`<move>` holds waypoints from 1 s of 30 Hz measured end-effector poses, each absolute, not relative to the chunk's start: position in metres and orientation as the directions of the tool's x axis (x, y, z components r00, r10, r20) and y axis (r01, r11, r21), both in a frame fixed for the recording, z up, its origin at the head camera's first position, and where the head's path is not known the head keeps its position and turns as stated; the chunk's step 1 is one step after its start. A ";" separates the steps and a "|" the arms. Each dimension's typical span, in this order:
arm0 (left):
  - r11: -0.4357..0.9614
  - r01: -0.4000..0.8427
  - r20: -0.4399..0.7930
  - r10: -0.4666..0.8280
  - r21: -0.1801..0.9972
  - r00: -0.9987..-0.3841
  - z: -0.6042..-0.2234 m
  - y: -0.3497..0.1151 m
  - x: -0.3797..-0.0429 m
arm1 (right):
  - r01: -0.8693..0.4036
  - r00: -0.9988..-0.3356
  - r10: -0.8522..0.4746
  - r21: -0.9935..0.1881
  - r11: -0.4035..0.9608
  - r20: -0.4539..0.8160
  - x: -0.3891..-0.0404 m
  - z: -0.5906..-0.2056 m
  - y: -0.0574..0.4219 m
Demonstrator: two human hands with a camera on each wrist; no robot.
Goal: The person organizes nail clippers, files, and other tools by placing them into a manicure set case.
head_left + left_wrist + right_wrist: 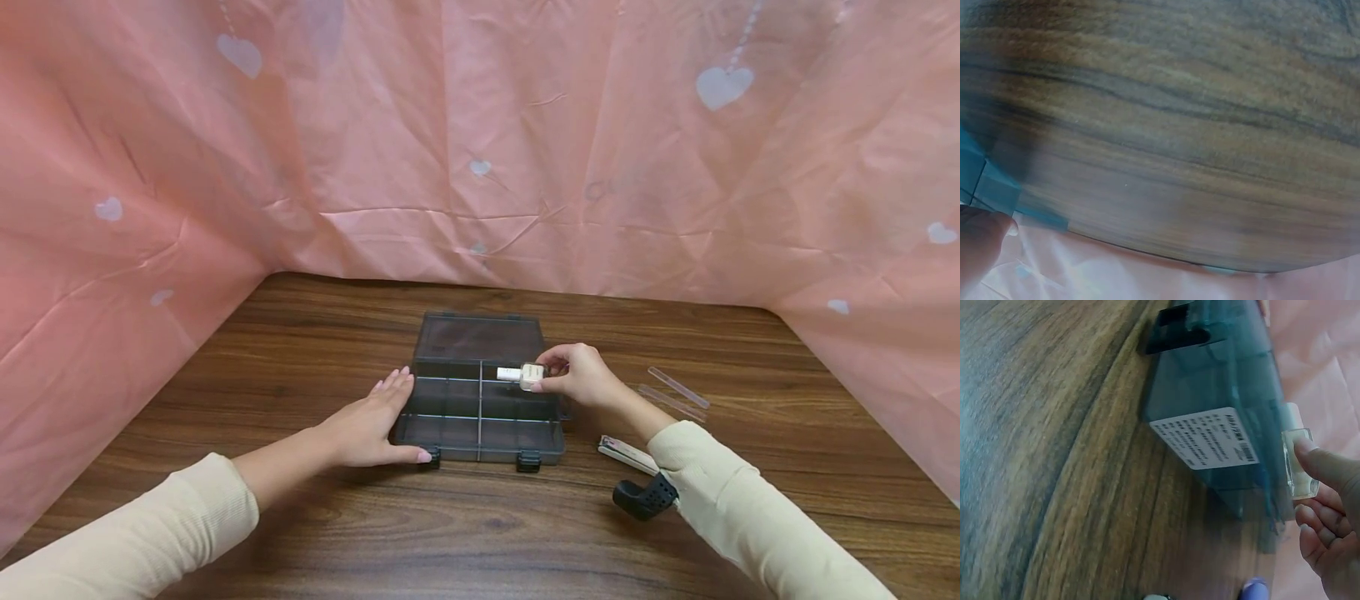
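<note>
A dark see-through organizer box (480, 450) lies on the table with its lid (480, 337) folded back. Inside, a divider runs between left and right compartments. My right hand (581, 375) pinches a small nail polish bottle (532, 377) above the right-hand compartments, its white cap pointing left. In the right wrist view, the thumb presses on the glass of the nail polish bottle (1299, 465), beside the box's labelled side (1204, 437). My left hand (371, 425) rests along the box's left edge, fingers straight, thumb by the front-left latch. Only a fingertip (997, 228) shows in the left wrist view.
Two clear plastic strips (678, 387) lie to the right of the box. A nail clipper (628, 454) and a black perforated piece (645, 497) are near the right sleeve. A purple item (1254, 589) peeks in at the right wrist view's bottom. Pink curtain (480, 125) surrounds the table.
</note>
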State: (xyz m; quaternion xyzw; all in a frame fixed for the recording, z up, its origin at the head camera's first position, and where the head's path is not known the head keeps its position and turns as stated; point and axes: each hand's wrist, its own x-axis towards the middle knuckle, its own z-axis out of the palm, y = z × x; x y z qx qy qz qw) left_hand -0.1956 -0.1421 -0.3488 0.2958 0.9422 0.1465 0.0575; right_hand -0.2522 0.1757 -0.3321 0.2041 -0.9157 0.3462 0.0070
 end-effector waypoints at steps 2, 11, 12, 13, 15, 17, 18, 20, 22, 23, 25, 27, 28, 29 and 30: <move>0.785 0.541 -0.028 0.575 0.302 -0.818 -0.347 -0.142 -0.195 | -0.376 -0.919 -0.365 -0.617 0.692 0.150 -0.254 -0.334 0.172; 0.794 0.534 -0.053 0.571 0.292 -0.819 -0.342 -0.140 -0.196 | -0.380 -0.920 -0.372 -0.503 0.776 0.122 -0.258 -0.339 0.161; 0.795 0.532 -0.056 0.569 0.291 -0.820 -0.342 -0.140 -0.195 | -0.386 -0.918 -0.378 -0.491 0.781 0.121 -0.258 -0.340 0.161; 0.795 0.531 -0.058 0.569 0.292 -0.820 -0.342 -0.139 -0.195 | -0.391 -0.916 -0.384 -0.479 0.786 0.117 -0.258 -0.341 0.160; 0.795 0.531 -0.062 0.570 0.292 -0.820 -0.341 -0.139 -0.195 | -0.405 -0.910 -0.398 -0.453 0.795 0.115 -0.257 -0.343 0.160; 0.793 0.535 -0.065 0.574 0.291 -0.816 -0.340 -0.138 -0.194 | -0.411 -0.907 -0.405 -0.438 0.799 0.113 -0.256 -0.346 0.160; 0.793 0.536 -0.067 0.576 0.291 -0.815 -0.340 -0.138 -0.194 | -0.413 -0.907 -0.407 -0.431 0.802 0.111 -0.256 -0.347 0.160; 0.790 0.540 -0.070 0.581 0.289 -0.811 -0.339 -0.138 -0.194 | -0.406 -0.910 -0.399 -0.422 0.811 0.111 -0.255 -0.348 0.159; 0.789 0.542 -0.072 0.583 0.288 -0.810 -0.338 -0.137 -0.194 | -0.403 -0.912 -0.393 -0.418 0.814 0.114 -0.255 -0.349 0.159; 0.789 0.543 -0.072 0.583 0.288 -0.809 -0.338 -0.137 -0.194 | -0.404 -0.912 -0.392 -0.419 0.813 0.119 -0.255 -0.348 0.158; 0.788 0.543 -0.073 0.584 0.289 -0.809 -0.338 -0.137 -0.194 | -0.403 -0.913 -0.387 -0.425 0.810 0.129 -0.254 -0.347 0.159; 0.788 0.543 -0.075 0.584 0.290 -0.808 -0.338 -0.137 -0.194 | -0.414 -0.909 -0.391 -0.438 0.798 0.146 -0.254 -0.345 0.162; 0.788 0.544 -0.075 0.585 0.289 -0.808 -0.338 -0.137 -0.194 | -0.416 -0.908 -0.389 -0.450 0.790 0.158 -0.254 -0.343 0.164; 0.788 0.544 -0.075 0.585 0.288 -0.807 -0.338 -0.137 -0.194 | -0.417 -0.908 -0.383 -0.468 0.779 0.171 -0.253 -0.342 0.166; 0.788 0.545 -0.075 0.586 0.288 -0.807 -0.338 -0.137 -0.194 | -0.418 -0.908 -0.376 -0.484 0.768 0.187 -0.253 -0.340 0.169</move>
